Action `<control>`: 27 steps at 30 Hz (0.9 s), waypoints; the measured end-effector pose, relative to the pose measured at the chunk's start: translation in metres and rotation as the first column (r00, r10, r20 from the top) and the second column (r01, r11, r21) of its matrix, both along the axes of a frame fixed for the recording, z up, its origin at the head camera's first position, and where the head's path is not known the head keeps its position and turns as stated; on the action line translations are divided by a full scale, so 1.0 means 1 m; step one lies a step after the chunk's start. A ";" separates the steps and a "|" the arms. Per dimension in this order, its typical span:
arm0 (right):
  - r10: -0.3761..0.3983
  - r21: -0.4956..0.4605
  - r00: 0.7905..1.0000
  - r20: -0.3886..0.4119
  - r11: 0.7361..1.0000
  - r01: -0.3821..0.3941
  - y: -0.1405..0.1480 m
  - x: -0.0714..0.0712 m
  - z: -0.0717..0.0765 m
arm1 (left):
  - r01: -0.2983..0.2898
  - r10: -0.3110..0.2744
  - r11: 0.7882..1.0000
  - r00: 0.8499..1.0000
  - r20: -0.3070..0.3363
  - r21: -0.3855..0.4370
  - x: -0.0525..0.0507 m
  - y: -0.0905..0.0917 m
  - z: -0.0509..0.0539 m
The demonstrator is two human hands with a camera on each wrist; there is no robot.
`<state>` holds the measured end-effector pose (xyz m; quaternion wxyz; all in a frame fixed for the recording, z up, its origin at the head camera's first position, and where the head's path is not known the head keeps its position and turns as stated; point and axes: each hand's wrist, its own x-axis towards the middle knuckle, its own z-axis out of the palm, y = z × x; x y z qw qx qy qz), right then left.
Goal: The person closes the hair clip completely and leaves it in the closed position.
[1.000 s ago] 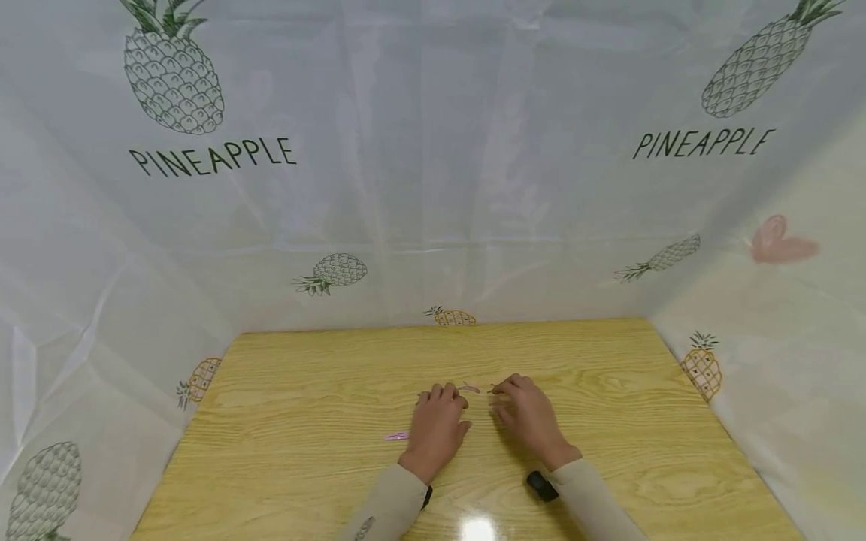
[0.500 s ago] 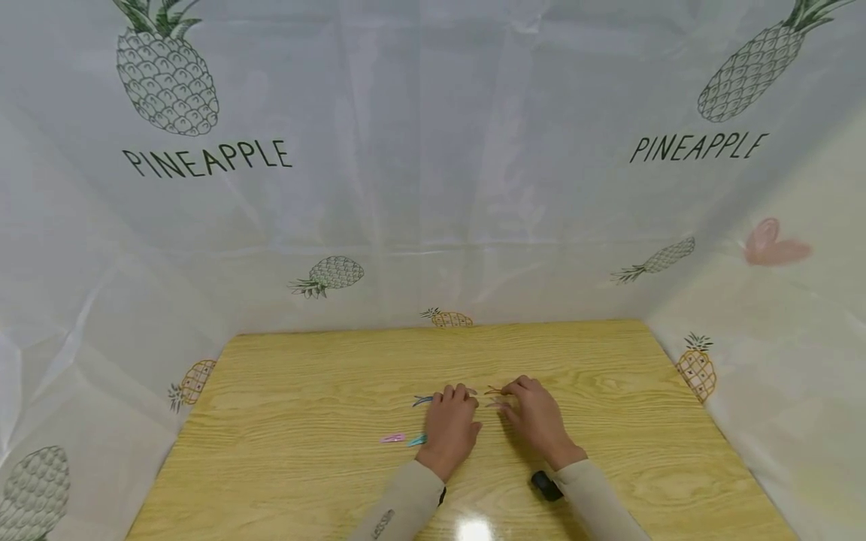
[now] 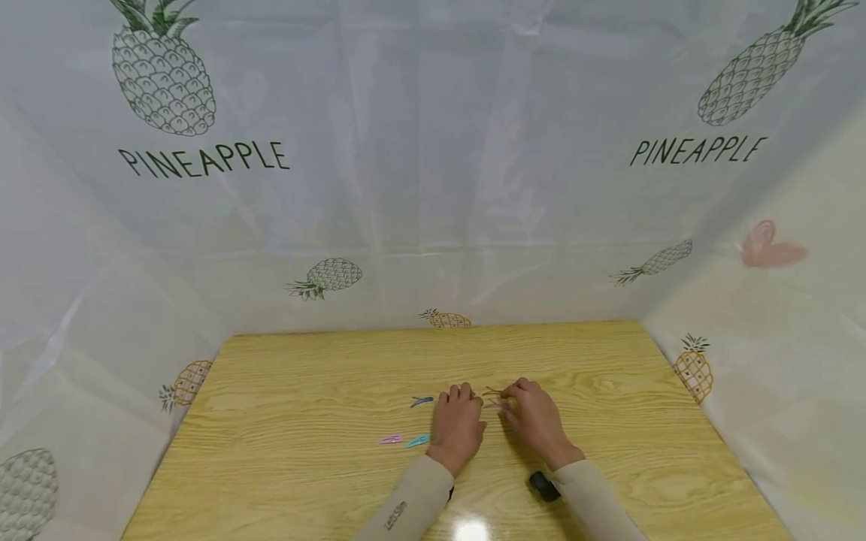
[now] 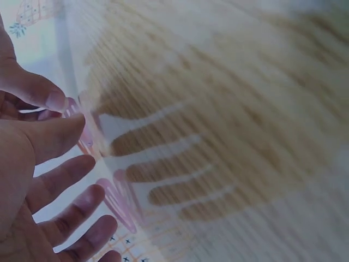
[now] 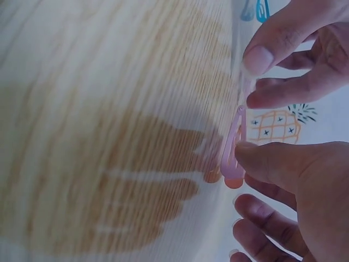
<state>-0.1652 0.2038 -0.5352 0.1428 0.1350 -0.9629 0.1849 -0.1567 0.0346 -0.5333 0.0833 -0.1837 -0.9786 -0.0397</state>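
My right hand (image 3: 534, 421) has its thumb on a pink snap hair clip (image 5: 231, 150), and its index finger meets an orange hair clip (image 3: 492, 391) just beyond it. Left of these, my left hand (image 3: 458, 424) hovers with relaxed, spread fingers. Near its fingertips lies another pink hair clip (image 4: 119, 206), mostly covered in the head view. To the left of that hand are a dark blue clip (image 3: 422, 401), a light blue clip (image 3: 418, 441) and a purplish-pink clip (image 3: 391, 439), all on the table.
The wood-grain table (image 3: 304, 391) is glossy and reflects the hands. A pineapple-printed sheet (image 3: 399, 195) stands behind it and along both sides. A black device (image 3: 544, 487) sits at the right wrist.
My left hand has moved right, uncovering the dark blue and light blue clips. My right hand stays by the orange and pink clips, which show more plainly now.
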 end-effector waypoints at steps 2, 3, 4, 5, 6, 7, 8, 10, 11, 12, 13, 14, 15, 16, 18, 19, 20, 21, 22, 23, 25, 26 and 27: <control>-0.005 0.008 1.000 -0.005 1.000 0.005 0.000 0.000 0.001 | -0.005 0.005 1.000 1.000 0.005 0.002 0.000 0.002 0.000; -0.008 0.011 1.000 -0.004 1.000 0.008 0.000 0.000 0.001 | -0.008 0.008 1.000 1.000 0.006 0.001 -0.001 0.004 0.000; -0.009 0.012 1.000 -0.003 1.000 0.010 0.000 0.001 0.001 | -0.010 0.010 1.000 1.000 0.006 0.004 -0.001 0.005 0.000; -0.010 0.015 1.000 -0.003 1.000 0.010 0.000 0.001 0.002 | -0.012 0.012 1.000 1.000 0.007 0.004 -0.002 0.006 -0.001; -0.012 0.015 1.000 0.002 1.000 0.012 0.000 0.001 0.002 | -0.013 0.013 1.000 1.000 0.008 0.006 -0.003 0.008 -0.002; -0.015 0.016 1.000 0.008 1.000 0.015 0.000 0.001 0.002 | -0.014 0.014 1.000 1.000 0.009 0.006 -0.003 0.009 -0.002; -0.020 0.015 1.000 0.018 1.000 0.020 0.000 0.002 0.002 | -0.015 0.015 1.000 1.000 0.007 0.006 -0.004 0.010 -0.003; -0.027 0.017 0.999 0.031 1.000 0.026 0.000 0.002 0.001 | -0.016 0.016 1.000 1.000 0.004 0.008 -0.006 0.013 -0.004; -0.029 0.017 0.999 0.033 0.999 0.028 0.000 0.002 0.001 | -0.018 0.018 1.000 1.000 0.001 0.008 -0.006 0.014 -0.004; -0.032 0.015 0.999 0.034 0.999 0.032 0.000 0.002 0.001 | -0.019 0.019 1.000 1.000 -0.003 0.010 -0.007 0.015 -0.004; -0.031 0.013 0.999 0.029 0.999 0.031 0.000 0.002 0.000 | -0.021 0.021 1.000 1.000 -0.012 0.011 -0.007 0.015 -0.004; -0.028 0.010 0.999 0.024 1.000 0.028 0.000 0.002 0.000 | -0.024 0.024 1.000 0.999 -0.021 0.011 -0.008 0.016 -0.004; -0.027 0.009 0.999 0.018 1.000 0.027 -0.001 0.002 -0.001 | -0.026 0.027 1.000 0.999 -0.028 0.011 -0.008 0.016 -0.003; -0.024 0.005 1.000 0.011 1.000 0.024 0.000 0.002 -0.001 | -0.029 0.029 1.000 0.999 -0.035 0.010 -0.008 0.017 -0.003; -0.017 0.001 1.000 -0.002 1.000 0.017 0.000 0.002 -0.003 | -0.033 0.033 0.999 0.998 -0.048 0.007 -0.008 0.017 -0.003; -0.013 0.001 1.000 -0.009 1.000 0.013 0.000 0.001 -0.004 | -0.034 0.034 0.999 0.998 -0.050 0.007 -0.008 0.018 -0.002; -0.010 0.004 1.000 -0.018 1.000 0.010 0.000 0.001 -0.006 | -0.035 0.035 0.999 0.998 -0.050 0.009 -0.008 0.018 -0.002; -0.007 0.007 1.000 -0.028 1.000 0.007 0.001 0.001 -0.006 | -0.035 0.035 0.999 0.998 -0.051 0.011 -0.008 0.018 -0.002; -0.004 0.011 0.999 -0.037 1.000 0.004 0.001 0.000 -0.008 | -0.035 0.036 0.999 0.998 -0.052 0.014 -0.008 0.018 -0.002; -0.002 0.015 0.999 -0.045 1.000 0.003 0.001 0.000 -0.009 | -0.035 0.036 0.999 0.998 -0.053 0.018 -0.008 0.019 -0.002; 0.002 0.023 0.999 -0.052 1.000 0.000 0.001 0.000 -0.010 | -0.034 0.035 0.999 0.998 -0.052 0.025 -0.008 0.019 -0.002; 0.003 0.028 0.999 -0.050 1.000 -0.002 0.001 0.000 -0.010 | -0.033 0.035 0.999 0.998 -0.052 0.026 -0.007 0.019 -0.002; 0.001 0.030 0.999 -0.042 1.000 0.000 0.001 0.000 -0.010 | -0.033 0.034 0.999 0.998 -0.047 0.026 -0.007 0.019 -0.002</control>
